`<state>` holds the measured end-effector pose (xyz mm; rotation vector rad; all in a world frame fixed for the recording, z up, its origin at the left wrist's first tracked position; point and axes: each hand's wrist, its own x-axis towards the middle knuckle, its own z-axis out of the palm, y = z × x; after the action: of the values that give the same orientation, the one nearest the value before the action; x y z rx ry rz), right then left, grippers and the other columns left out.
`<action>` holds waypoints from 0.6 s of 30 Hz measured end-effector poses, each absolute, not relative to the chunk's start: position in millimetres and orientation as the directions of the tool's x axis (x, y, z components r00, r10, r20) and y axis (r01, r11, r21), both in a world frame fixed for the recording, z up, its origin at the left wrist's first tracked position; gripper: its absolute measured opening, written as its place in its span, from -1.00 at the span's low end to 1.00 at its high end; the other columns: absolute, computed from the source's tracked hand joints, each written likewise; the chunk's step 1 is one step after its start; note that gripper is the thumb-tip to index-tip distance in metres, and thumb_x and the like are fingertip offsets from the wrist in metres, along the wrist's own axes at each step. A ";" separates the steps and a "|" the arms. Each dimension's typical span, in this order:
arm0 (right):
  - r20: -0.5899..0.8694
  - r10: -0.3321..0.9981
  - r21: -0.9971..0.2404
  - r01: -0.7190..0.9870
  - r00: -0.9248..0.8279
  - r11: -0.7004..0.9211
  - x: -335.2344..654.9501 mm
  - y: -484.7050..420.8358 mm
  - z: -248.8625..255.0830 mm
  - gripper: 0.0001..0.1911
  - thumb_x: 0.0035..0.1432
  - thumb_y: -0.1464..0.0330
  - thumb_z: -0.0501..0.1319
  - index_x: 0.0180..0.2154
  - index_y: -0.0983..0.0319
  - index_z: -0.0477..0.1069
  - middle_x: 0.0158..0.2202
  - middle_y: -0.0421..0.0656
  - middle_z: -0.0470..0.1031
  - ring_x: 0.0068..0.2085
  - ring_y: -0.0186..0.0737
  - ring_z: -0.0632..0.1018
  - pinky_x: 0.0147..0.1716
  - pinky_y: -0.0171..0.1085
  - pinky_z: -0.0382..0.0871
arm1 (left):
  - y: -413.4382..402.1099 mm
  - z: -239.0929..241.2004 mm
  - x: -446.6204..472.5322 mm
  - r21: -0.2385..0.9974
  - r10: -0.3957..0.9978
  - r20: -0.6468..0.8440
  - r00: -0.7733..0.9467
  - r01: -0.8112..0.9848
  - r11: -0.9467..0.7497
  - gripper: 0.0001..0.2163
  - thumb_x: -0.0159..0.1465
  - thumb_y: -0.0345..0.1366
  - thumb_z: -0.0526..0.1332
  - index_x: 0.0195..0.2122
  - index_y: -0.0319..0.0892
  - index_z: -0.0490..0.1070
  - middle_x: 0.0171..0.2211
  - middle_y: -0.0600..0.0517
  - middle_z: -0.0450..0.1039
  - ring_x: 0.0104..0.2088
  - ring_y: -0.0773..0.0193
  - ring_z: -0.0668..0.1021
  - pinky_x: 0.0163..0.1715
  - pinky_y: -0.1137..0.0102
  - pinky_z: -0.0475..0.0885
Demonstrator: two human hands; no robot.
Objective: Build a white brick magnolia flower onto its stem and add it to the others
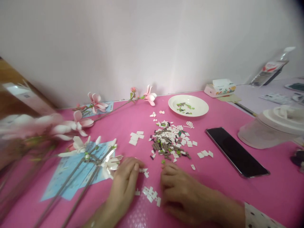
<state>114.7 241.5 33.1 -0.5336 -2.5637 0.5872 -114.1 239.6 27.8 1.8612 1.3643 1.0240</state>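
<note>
Left hand (pixel 123 182), relaxed open; right hand (pixel 182 194), curled, grip unclear; both on pink mat (pixel 239 196); white bricks (pixel 149 194) kept apart from mixed brick pile (pixel 169 141).

Head-worn view, facing forward and down

Blurred at left: a foreground flower branch (pixel 30 128). Cut off by the lower edge: the left hand's (pixel 124 180) wrist, the right hand's (pixel 182 193) forearm, and a dotted sleeve (pixel 257 218). Cut off at right: a dark object (pixel 298 158), kind unclear. Pile of bricks (pixel 169 141): individual shapes too small to tell.
</note>
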 end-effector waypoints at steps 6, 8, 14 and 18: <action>0.368 0.724 -0.496 0.536 -0.584 0.684 120.3 246.7 26.6 -0.65 0.32 0.60 0.00 -0.40 0.23 0.45 -0.38 -0.10 0.46 -0.26 -0.13 0.38 -0.20 -0.12 0.33 | 238.3 29.3 -114.8 0.839 0.971 0.211 0.114 0.488 -0.240 -0.69 0.48 -0.26 -0.01 -0.34 -0.11 0.45 -0.42 0.03 0.51 -0.35 0.14 0.54 -0.29 0.29 0.36; 0.398 0.712 -0.500 0.514 -0.578 0.697 120.4 246.2 28.2 -0.66 0.33 0.60 0.00 -0.35 0.24 0.49 -0.37 -0.08 0.47 -0.24 -0.12 0.40 -0.18 -0.12 0.35 | 237.8 28.3 -115.2 0.840 0.972 0.212 0.102 0.489 -0.235 -0.69 0.48 -0.26 -0.02 -0.32 -0.12 0.46 -0.45 0.05 0.47 -0.39 0.15 0.51 -0.33 0.30 0.34; 0.350 0.453 -0.497 0.248 -0.820 0.832 109.9 231.6 39.3 -0.72 0.28 0.61 0.09 -0.26 0.21 0.51 -0.26 -0.12 0.59 -0.08 -0.13 0.48 0.06 -0.09 0.38 | 241.0 25.2 -109.8 0.831 0.964 0.249 0.094 0.490 -0.262 -0.70 0.47 -0.28 -0.01 -0.34 -0.11 0.46 -0.42 0.03 0.45 -0.34 0.12 0.48 -0.29 0.27 0.32; 0.270 0.509 -0.510 0.327 -0.817 0.795 106.9 226.4 44.2 -0.69 0.23 0.57 0.18 -0.05 0.21 0.52 0.01 -0.09 0.62 0.11 -0.10 0.51 0.31 -0.06 0.21 | 241.1 23.8 -108.2 0.831 0.961 0.258 0.104 0.483 -0.275 -0.69 0.48 -0.29 -0.03 -0.33 -0.11 0.44 -0.39 0.01 0.46 -0.30 0.10 0.48 -0.23 0.24 0.32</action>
<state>106.9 226.4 44.2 -0.6308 -2.5865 0.6329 -108.2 241.1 23.8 1.8257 1.4075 1.0985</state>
